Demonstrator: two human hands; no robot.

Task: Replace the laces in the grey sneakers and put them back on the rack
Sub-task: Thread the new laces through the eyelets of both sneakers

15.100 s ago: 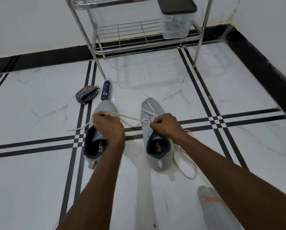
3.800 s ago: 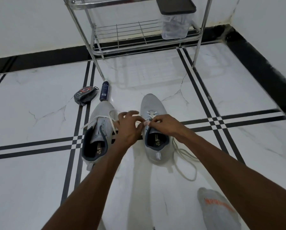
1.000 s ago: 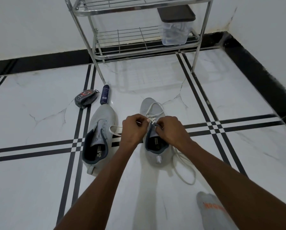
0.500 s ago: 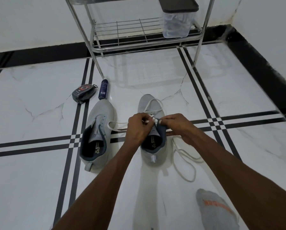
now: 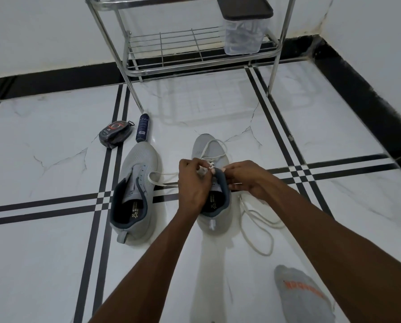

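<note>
Floor [image 5: 218, 264] of glossy white marble tile fills the view, crossed by paired black stripes and edged with a black skirting below white walls that meet in a corner at two o'clock. Metal rack [image 5: 194, 57] stands at twelve o'clock against the wall, a clear lidded box [image 5: 244, 31] on its lowest shelf. Two grey sneakers lie side by side at centre, toes toward the rack: the left sneaker [image 5: 136, 183] unlaced, the right sneaker [image 5: 214, 201] partly threaded. Left hand [image 5: 193, 180] and right hand [image 5: 248, 179], fingers curled, each pinch the white lace [image 5: 214, 148] over the right sneaker's tongue. More lace [image 5: 255, 227] trails loose at four o'clock. A grey sock [image 5: 302, 297] shows at five o'clock. At ten o'clock lie a dark pouch [image 5: 115, 135] and a blue tube [image 5: 142, 128].
</note>
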